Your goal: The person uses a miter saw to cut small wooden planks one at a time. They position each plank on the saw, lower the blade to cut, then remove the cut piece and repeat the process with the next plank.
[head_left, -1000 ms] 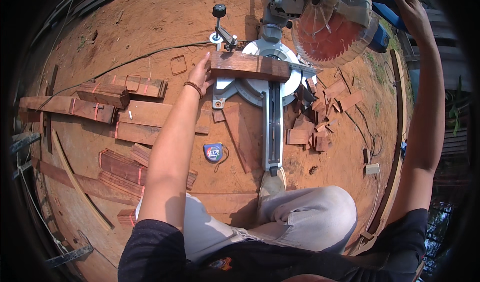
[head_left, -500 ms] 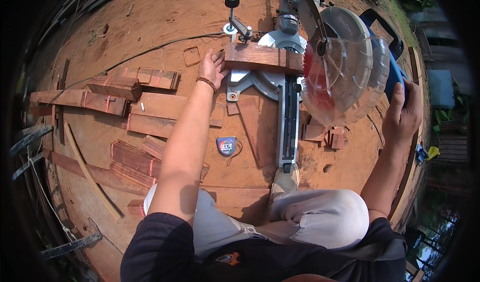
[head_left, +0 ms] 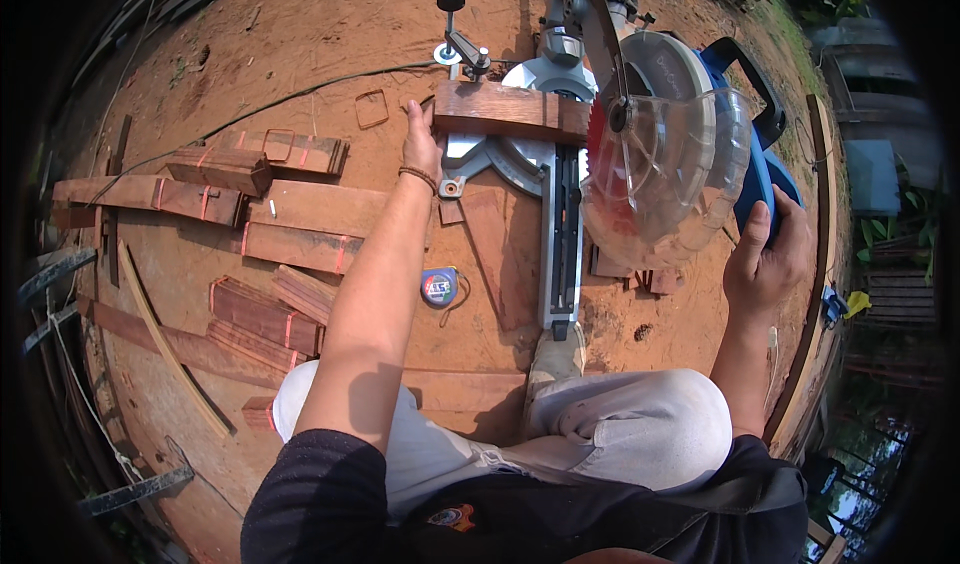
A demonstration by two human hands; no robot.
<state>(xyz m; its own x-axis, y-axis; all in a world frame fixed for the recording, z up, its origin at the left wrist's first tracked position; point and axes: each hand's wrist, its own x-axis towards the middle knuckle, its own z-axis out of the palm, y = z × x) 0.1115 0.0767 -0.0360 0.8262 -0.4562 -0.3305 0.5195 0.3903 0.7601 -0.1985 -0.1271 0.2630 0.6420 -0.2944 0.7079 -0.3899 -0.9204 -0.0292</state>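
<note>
A block of reddish-brown wood (head_left: 500, 110) lies across the table of a miter saw (head_left: 563, 254). Against the block's left end rests my left hand (head_left: 422, 146), its fingers stretched out and the palm toward the wood. My right hand (head_left: 768, 249) is wrapped round the lower end of the saw's blue handle part (head_left: 762, 186); some of its fingers are hidden behind it. The blade with red sides shows through the clear blade guard (head_left: 665, 179), beside the block's right end. A hold-down clamp (head_left: 466, 49) stands behind the block.
Bundles of strapped wood pieces (head_left: 262, 314) and long boards (head_left: 305, 248) lie on the ground to the left. A blue tape measure (head_left: 439, 287) sits before the saw. Offcuts (head_left: 662, 281) lie under the guard, and a dark cable (head_left: 330, 86) runs behind.
The saw head looks slightly lower, and my right hand has come down and left with it. My left hand's fingers have straightened along the block's end. The whole view has shifted a little.
</note>
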